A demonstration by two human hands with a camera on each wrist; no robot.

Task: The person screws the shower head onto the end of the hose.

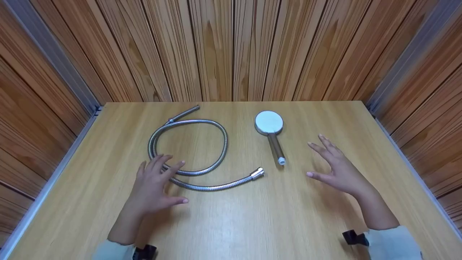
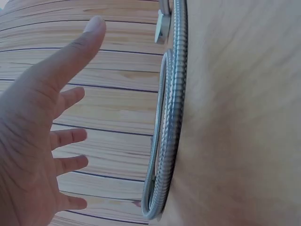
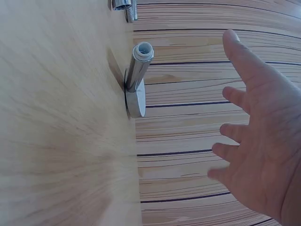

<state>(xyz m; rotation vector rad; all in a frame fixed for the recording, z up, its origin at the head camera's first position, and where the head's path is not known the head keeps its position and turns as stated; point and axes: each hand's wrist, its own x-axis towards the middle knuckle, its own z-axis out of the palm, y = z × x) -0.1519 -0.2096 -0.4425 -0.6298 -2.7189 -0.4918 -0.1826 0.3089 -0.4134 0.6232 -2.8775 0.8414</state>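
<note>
A coiled metal shower hose (image 1: 225, 144) lies on the left half of the table, its chrome end fitting (image 1: 257, 173) pointing right. My left hand (image 1: 153, 186) hovers over the coil's near left side, fingers spread, holding nothing; the left wrist view shows a gap between palm and hose (image 2: 171, 108). Right of the coil lies a shower head (image 1: 269, 122), round white face up, its handle (image 1: 276, 148) toward me with a white threaded end. My right hand (image 1: 337, 169) is above the table to the right of that handle, thumb and fingers apart, touching nothing.
The wooden table (image 1: 234, 224) meets an upright wood-plank wall (image 1: 231, 54) at its far edge. Metal posts (image 1: 404, 54) stand at the back corners, and plank walls flank both sides. A dark strap piece (image 1: 355, 238) sits at the right sleeve.
</note>
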